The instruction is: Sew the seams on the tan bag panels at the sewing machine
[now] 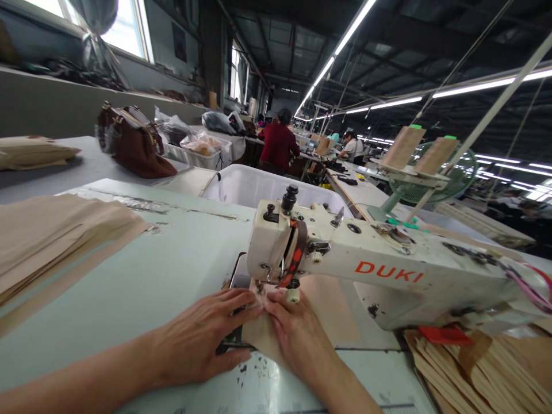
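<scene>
Both hands, left hand and right hand, are pressing the tan fabric piece flat at the sewing machine needle. Fingers are lying extended, pinning the cloth, not clenching. Feeding likely calls for steady guiding.

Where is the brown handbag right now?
The brown handbag sits at the upper left of the head view, on the grey table behind the sewing table, left of a white plastic bin.

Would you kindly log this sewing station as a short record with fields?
Setting: garment workshop, rows of tables, other people at work in the background
Machine: white sewing machine marked DUKI
Left hand: flat on the table, fingertips on the tan fabric piece by the needle
Right hand: pressing the same piece under the machine head
Left of table: stack of tan fabric
Right edge: tan cut strips
Behind: white bin, brown handbag, two thread cones
</scene>
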Action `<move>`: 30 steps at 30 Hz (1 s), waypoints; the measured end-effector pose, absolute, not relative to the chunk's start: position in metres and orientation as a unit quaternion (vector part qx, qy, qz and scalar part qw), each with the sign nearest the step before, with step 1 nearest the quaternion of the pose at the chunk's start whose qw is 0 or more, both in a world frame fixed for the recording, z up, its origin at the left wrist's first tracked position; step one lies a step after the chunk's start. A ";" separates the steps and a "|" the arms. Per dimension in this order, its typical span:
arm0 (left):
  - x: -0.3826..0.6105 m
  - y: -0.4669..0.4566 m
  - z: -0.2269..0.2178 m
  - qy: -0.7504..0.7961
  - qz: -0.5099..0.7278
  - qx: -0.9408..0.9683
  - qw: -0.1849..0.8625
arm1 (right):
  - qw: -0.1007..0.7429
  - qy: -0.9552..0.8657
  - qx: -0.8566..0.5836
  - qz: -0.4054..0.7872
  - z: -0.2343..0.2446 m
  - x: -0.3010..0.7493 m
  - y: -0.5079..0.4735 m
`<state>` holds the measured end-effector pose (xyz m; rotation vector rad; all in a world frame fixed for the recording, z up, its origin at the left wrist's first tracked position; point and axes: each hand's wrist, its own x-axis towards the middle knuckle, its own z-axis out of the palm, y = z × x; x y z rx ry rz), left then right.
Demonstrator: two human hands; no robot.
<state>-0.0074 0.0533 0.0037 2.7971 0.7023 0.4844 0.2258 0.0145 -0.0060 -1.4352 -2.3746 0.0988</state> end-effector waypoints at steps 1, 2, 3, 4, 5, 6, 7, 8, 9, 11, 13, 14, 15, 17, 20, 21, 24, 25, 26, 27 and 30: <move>-0.007 0.055 0.003 0.239 0.165 0.951 0.106 | 0.186 -0.840 -0.509 0.032 -0.007 0.226 0.016; -0.006 0.057 0.003 0.241 0.164 0.951 0.103 | 0.189 -0.839 -0.510 0.030 -0.009 0.226 0.017; -0.006 0.058 0.002 0.244 0.162 0.951 0.099 | 0.189 -0.838 -0.511 0.027 -0.010 0.226 0.018; -0.006 0.060 0.001 0.247 0.160 0.951 0.096 | 0.188 -0.837 -0.513 0.025 -0.011 0.227 0.019; -0.006 0.061 0.001 0.250 0.158 0.951 0.094 | 0.188 -0.836 -0.515 0.025 -0.011 0.227 0.020; -0.005 0.062 0.000 0.251 0.156 0.951 0.094 | 0.190 -0.836 -0.514 0.026 -0.012 0.228 0.020; -0.005 0.063 0.000 0.251 0.153 0.951 0.096 | 0.194 -0.836 -0.513 0.028 -0.012 0.228 0.020; -0.005 0.063 0.001 0.251 0.151 0.951 0.098 | 0.202 -0.835 -0.511 0.030 -0.011 0.229 0.020; -0.005 0.064 0.002 0.250 0.150 0.951 0.102 | 0.211 -0.832 -0.511 0.034 -0.011 0.230 0.021; -0.003 0.066 0.004 0.249 0.146 0.951 0.114 | 0.234 -0.825 -0.512 0.045 -0.011 0.231 0.021; -0.002 0.067 0.007 0.247 0.141 0.950 0.126 | 0.256 -0.819 -0.511 0.056 -0.012 0.233 0.021; -0.001 0.068 0.008 0.247 0.137 0.950 0.132 | 0.264 -0.817 -0.510 0.060 -0.013 0.233 0.021; 0.000 0.068 0.008 0.247 0.133 0.950 0.136 | 0.270 -0.815 -0.508 0.062 -0.014 0.233 0.021; 0.001 0.069 0.008 0.248 0.131 0.950 0.138 | 0.277 -0.812 -0.510 0.064 -0.015 0.233 0.021; 0.001 0.069 0.007 0.250 0.136 0.949 0.136 | 0.281 -0.803 -0.522 0.064 -0.015 0.231 0.021; 0.001 0.069 0.006 0.250 0.140 0.949 0.134 | 0.282 -0.799 -0.528 0.063 -0.015 0.230 0.021; 0.001 0.069 0.007 0.247 0.148 0.949 0.126 | 0.280 -0.793 -0.539 0.050 -0.017 0.226 0.020; 0.001 0.070 0.008 0.244 0.148 0.950 0.125 | 0.279 -0.793 -0.539 0.042 -0.019 0.226 0.021; 0.001 0.070 0.009 0.241 0.148 0.951 0.125 | 0.278 -0.794 -0.540 0.031 -0.020 0.226 0.021; 0.001 0.071 0.009 0.239 0.148 0.952 0.125 | 0.276 -0.794 -0.541 0.019 -0.022 0.227 0.023; 0.002 0.072 0.009 0.238 0.151 0.952 0.120 | 0.215 -0.795 -0.565 -0.038 -0.023 0.238 0.032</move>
